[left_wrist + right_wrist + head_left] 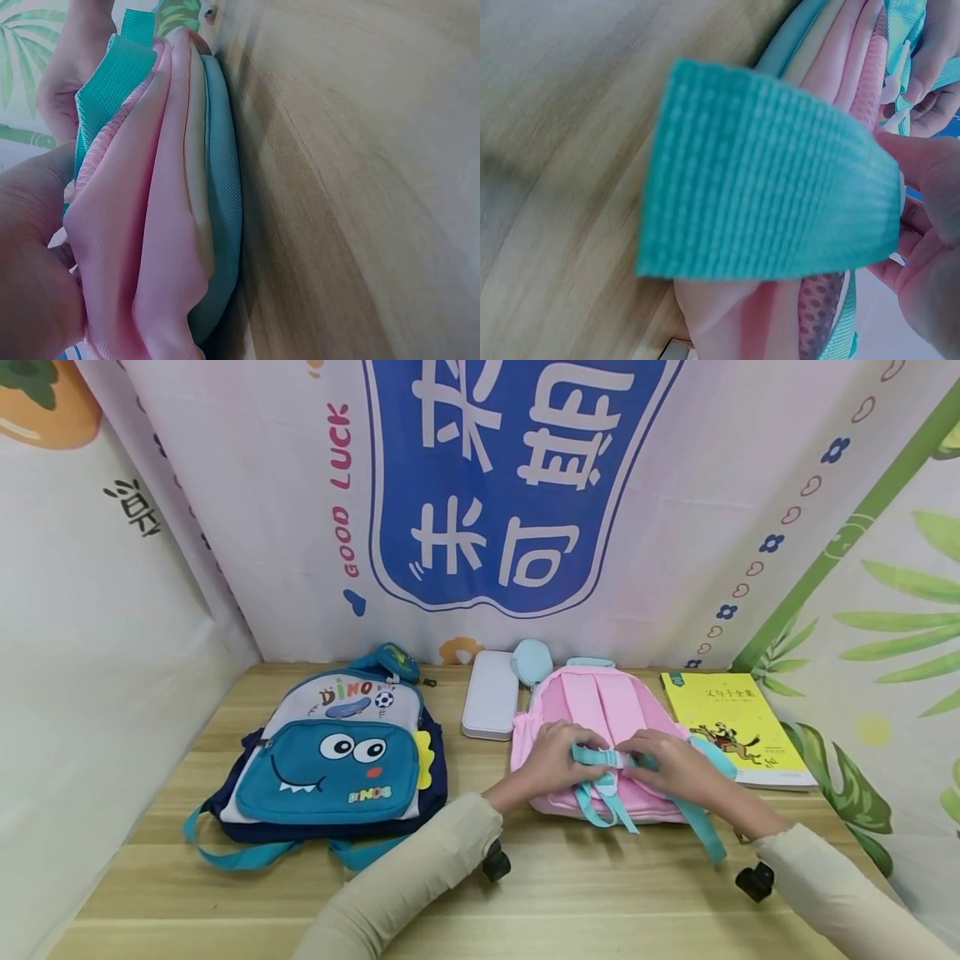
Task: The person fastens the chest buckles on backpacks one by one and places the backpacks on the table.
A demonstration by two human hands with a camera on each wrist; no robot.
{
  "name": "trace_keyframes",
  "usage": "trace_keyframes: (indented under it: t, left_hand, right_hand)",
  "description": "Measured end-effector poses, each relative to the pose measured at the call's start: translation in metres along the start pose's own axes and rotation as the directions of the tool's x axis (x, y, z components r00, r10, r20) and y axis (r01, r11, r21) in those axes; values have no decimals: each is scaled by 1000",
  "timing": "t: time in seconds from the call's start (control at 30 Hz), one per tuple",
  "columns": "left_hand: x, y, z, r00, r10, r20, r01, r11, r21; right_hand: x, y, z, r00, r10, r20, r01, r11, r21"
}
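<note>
A pink backpack lies on the table with its shoulder-strap side facing up. Over its lower part, my left hand pinches a teal strap beside a pale buckle. From the other side, my right hand grips the teal webbing at that buckle. Whether the buckle is fastened cannot be told. Loose teal strap ends hang toward the front edge. A large teal strap end covers much of the right wrist view. The left wrist view shows the bag's pink side near the left thumb.
A blue dinosaur backpack lies to the left. Behind stand a white pencil case and a light-blue round pouch. A yellow book lies at the right. Printed cloth hangs behind the wooden table.
</note>
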State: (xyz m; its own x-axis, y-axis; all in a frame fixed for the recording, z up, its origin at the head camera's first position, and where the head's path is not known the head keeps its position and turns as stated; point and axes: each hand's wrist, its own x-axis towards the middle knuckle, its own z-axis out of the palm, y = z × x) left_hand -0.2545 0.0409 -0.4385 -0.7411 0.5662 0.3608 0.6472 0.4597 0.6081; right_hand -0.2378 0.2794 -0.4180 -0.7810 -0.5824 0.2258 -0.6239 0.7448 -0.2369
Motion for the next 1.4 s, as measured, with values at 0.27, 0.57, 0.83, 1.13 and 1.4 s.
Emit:
trace_keyframes:
  t: [0.27, 0.57, 0.83, 1.13, 1.4]
  left_hand:
    - [-2, 4, -12, 999, -44, -9, 44, 999, -15]
    - [-3, 2, -46, 998, -62, -6, 62, 998, 32]
    - [-16, -8, -91, 998, -67, 3, 66, 993, 97]
    - [-45, -32, -147, 983, -175, -50, 182, 944, 274]
    - [-90, -61, -199, 951, -307, -32, 302, 903, 304]
  right_hand:
    - [2, -7, -3, 999, 50, 11, -51, 996, 80]
    - [13, -22, -4, 994, -68, -89, 83, 981, 174]
    - [38, -49, -6, 983, -111, -144, 145, 956, 253]
    - [74, -86, -5, 960, -123, -253, 210, 913, 350]
    - [102, -121, 6, 959, -147, -242, 239, 878, 414]
